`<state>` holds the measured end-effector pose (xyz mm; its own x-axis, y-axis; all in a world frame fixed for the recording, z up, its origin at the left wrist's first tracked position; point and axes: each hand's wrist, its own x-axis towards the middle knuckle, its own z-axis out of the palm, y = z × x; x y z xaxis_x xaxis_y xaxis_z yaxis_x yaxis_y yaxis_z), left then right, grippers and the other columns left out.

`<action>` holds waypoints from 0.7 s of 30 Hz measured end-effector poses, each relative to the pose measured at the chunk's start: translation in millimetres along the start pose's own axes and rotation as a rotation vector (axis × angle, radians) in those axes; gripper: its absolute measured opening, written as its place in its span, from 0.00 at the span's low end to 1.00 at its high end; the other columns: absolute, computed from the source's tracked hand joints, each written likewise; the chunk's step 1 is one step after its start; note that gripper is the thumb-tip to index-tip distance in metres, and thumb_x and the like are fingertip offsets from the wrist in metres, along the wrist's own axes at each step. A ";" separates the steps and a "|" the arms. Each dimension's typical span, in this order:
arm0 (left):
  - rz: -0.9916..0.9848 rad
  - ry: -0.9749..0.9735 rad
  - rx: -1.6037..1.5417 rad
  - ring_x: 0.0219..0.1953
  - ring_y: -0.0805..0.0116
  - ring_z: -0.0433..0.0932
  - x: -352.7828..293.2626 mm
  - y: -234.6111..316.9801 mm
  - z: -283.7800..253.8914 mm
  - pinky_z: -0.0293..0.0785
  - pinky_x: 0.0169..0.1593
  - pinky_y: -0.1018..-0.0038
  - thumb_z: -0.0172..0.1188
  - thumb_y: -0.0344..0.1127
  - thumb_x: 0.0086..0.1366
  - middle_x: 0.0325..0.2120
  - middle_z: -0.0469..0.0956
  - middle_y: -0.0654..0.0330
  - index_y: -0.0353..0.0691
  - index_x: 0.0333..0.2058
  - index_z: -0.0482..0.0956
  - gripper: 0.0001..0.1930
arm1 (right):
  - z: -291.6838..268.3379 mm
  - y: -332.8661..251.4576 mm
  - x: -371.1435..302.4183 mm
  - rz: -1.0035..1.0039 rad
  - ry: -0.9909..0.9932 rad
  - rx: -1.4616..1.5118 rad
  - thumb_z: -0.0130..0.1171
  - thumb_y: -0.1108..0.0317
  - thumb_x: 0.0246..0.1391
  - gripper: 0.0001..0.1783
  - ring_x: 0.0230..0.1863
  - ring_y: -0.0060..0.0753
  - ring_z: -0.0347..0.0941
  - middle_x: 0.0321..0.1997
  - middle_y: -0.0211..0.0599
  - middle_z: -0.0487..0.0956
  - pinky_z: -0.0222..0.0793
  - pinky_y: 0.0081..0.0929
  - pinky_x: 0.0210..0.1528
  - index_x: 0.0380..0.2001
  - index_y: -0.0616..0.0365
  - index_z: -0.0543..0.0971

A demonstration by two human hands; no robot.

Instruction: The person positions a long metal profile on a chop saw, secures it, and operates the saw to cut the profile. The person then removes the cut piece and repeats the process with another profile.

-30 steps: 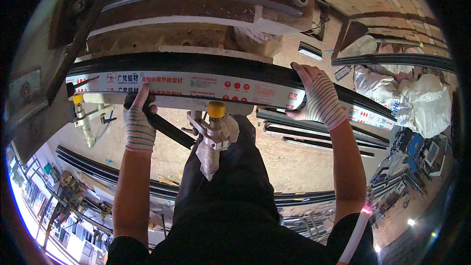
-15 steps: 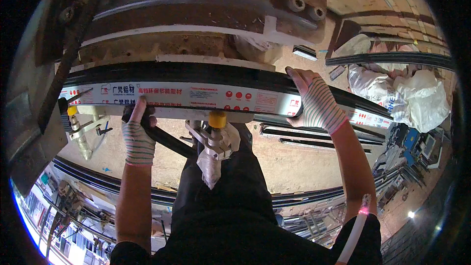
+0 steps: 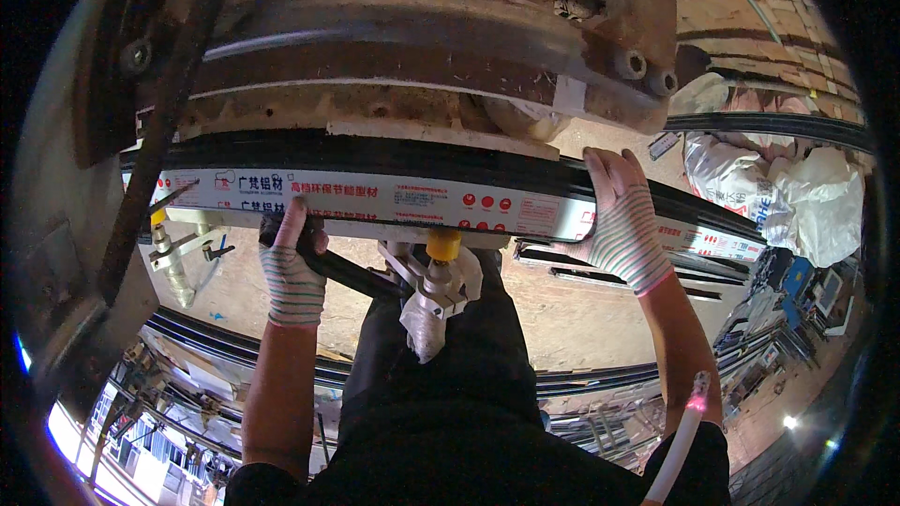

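A long aluminium profile [image 3: 422, 203], with black edges and a printed white protective film, lies across the bed of a machine. My left hand [image 3: 293, 276], in a striped knit glove with bare fingertips, is closed around a black lever handle [image 3: 356, 275], its thumb up against the film. That lever runs to a metal clamp [image 3: 439, 298] with a yellow tip [image 3: 443, 245], which stands at the profile's near side. Farther right, my right hand [image 3: 623, 225], gloved alike, grips the profile with fingers over its far edge; its thumb is partly hidden.
The heavy machine body [image 3: 403, 47] rises just beyond the profile. A second yellow-tipped clamp [image 3: 173, 258] stands at left, partly behind a dark bar [image 3: 155, 159]. White sacks [image 3: 806, 211] lie at far right. Several dark profiles [image 3: 600, 377] lie on the floor behind me.
The whole view has shifted, so the machine, profile and hands appear farther right and slightly lower. Both hands keep their holds; the profile shows no clear movement against the machine.
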<state>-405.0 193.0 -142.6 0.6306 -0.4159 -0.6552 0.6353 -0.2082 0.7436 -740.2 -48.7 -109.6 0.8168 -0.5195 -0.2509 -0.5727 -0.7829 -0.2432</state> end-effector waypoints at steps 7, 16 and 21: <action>-0.022 0.019 -0.099 0.24 0.77 0.71 0.3 -1.0 2.1 0.64 0.26 0.80 0.68 0.36 0.66 0.27 0.76 0.66 0.45 0.40 0.79 0.08 | 5.7 4.5 -5.9 0.016 0.029 0.010 0.82 0.56 0.19 0.64 0.59 0.56 0.70 0.59 0.53 0.72 0.64 0.49 0.65 0.66 0.64 0.65; -0.013 -0.008 -0.026 0.27 0.75 0.74 0.6 1.1 0.0 0.66 0.25 0.78 0.70 0.37 0.65 0.28 0.76 0.65 0.43 0.40 0.78 0.10 | 5.0 2.1 -9.4 0.028 0.023 -0.012 0.82 0.56 0.18 0.66 0.61 0.53 0.69 0.61 0.51 0.70 0.62 0.50 0.67 0.67 0.64 0.63; 0.013 -0.053 0.030 0.22 0.77 0.71 1.3 1.6 -1.4 0.65 0.22 0.79 0.71 0.42 0.65 0.25 0.74 0.67 0.45 0.39 0.77 0.13 | 7.0 2.0 -9.5 -0.014 0.058 -0.064 0.81 0.53 0.25 0.63 0.60 0.52 0.70 0.60 0.51 0.72 0.63 0.48 0.67 0.66 0.65 0.64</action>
<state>-402.6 193.3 -142.5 0.6135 -0.4646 -0.6386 0.6132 -0.2292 0.7559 -749.6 -42.9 -114.2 0.8282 -0.5263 -0.1927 -0.5574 -0.8093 -0.1854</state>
